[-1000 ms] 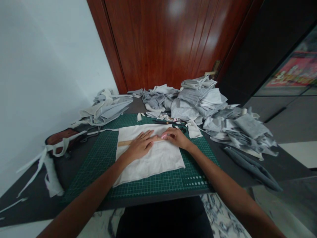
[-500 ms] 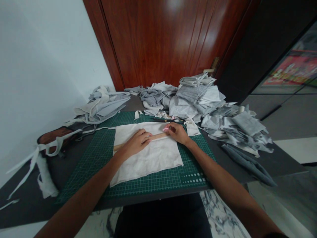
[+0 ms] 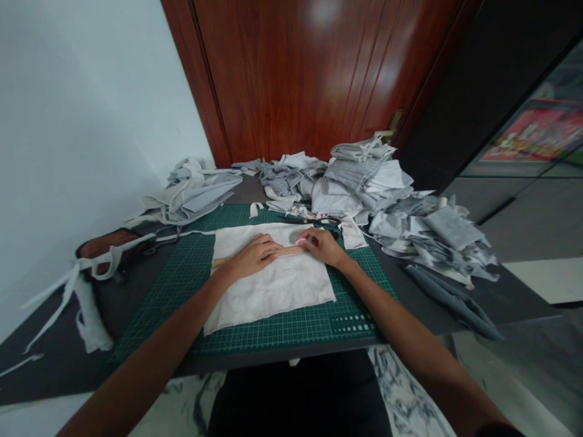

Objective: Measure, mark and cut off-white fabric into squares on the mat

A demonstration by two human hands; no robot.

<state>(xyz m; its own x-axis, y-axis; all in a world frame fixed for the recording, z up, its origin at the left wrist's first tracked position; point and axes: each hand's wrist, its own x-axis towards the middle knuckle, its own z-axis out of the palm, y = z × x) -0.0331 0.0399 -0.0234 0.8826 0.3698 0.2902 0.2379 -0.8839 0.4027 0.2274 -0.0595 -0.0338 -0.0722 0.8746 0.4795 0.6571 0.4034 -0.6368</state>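
A white cloth [image 3: 273, 297] lies spread on a green cutting mat [image 3: 182, 285], with a wooden ruler [image 3: 289, 250] across its upper part. My left hand [image 3: 255, 255] rests on the middle of the ruler, fingers stretched out and pressing it down. Between the thumb and fingers of my right hand [image 3: 323, 246] is a small pink piece that looks like tailor's chalk [image 3: 301, 242], close to the ruler's right end. Behind that hand lie dark-handled scissors [image 3: 314, 221], partly hidden by it. A small white scrap [image 3: 352, 233] sits just to the right.
Piles of grey and white fabric [image 3: 359, 182] line the back and right of the dark table [image 3: 523, 297]. More folded fabric [image 3: 195, 194] lies back left, near a brown pouch [image 3: 107, 246] with white straps. A rolled grey cloth [image 3: 450, 300] lies at the right edge.
My right hand and the pink piece have shifted slightly left along the ruler. My left hand stays on the ruler. The whole view has turned a little.
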